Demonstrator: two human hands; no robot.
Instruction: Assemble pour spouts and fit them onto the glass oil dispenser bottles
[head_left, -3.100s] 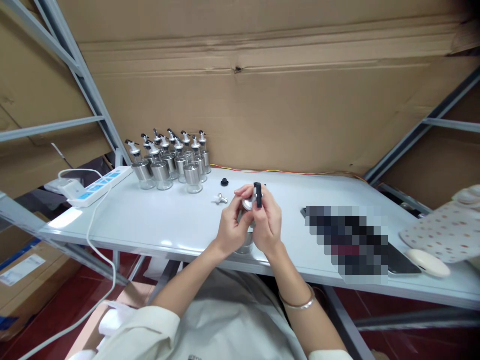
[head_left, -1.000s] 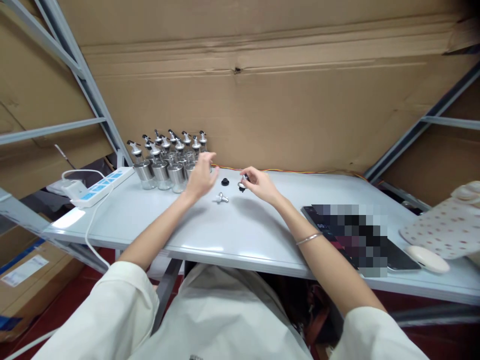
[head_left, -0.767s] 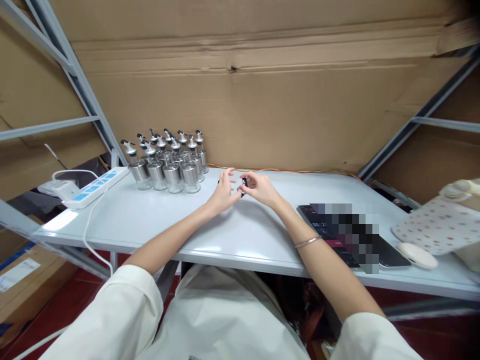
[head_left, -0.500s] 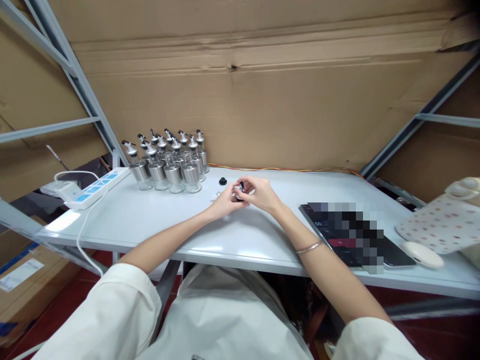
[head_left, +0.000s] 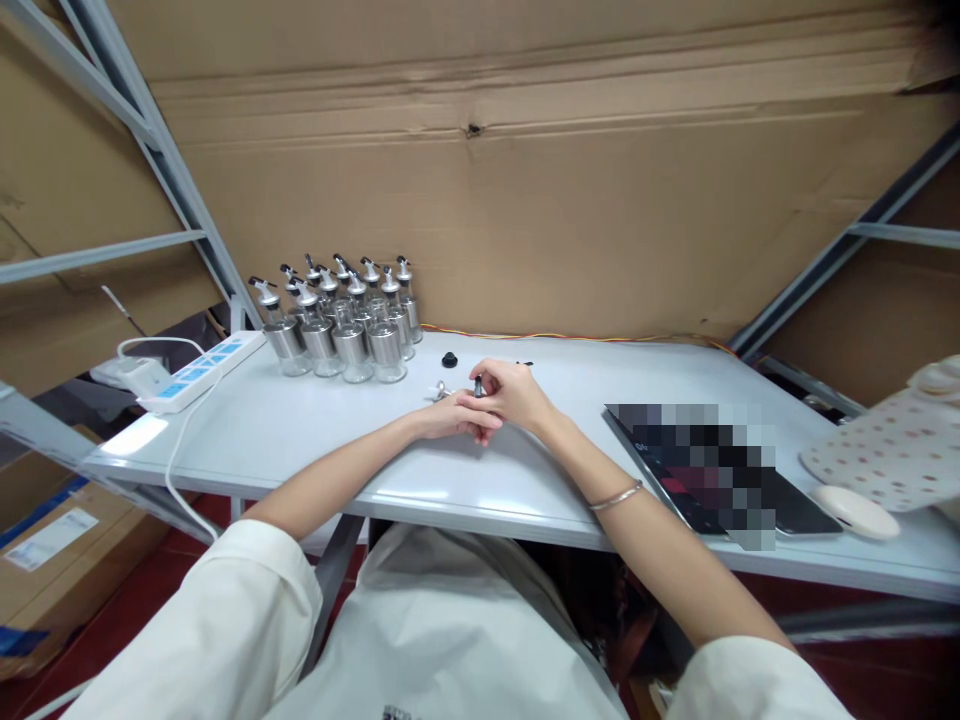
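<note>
My right hand (head_left: 516, 392) is closed, its thumb and fingers pinching a small black part (head_left: 478, 384). Just below and to the left, my left hand (head_left: 454, 416) touches it with curled fingers; whatever lies inside them is hidden. Beside the left hand's knuckles a silvery pour spout (head_left: 441, 391) rests on the table, partly covered. Farther back sits a round black stopper (head_left: 448, 359). A thin black piece (head_left: 524, 363) lies behind the right hand.
Several glass-and-steel oil bottles (head_left: 352, 345) with pourers stand at the back left. Left of them is a white power strip (head_left: 202, 372) with a cable. A tablet (head_left: 675, 490), a white round object (head_left: 855, 512) and a spotted container (head_left: 885, 450) occupy the table's (head_left: 465, 500) right side.
My left hand has turned and dropped slightly, its fingers now lower under the right hand. The spout and the thin black piece show more. The view has shifted a little.
</note>
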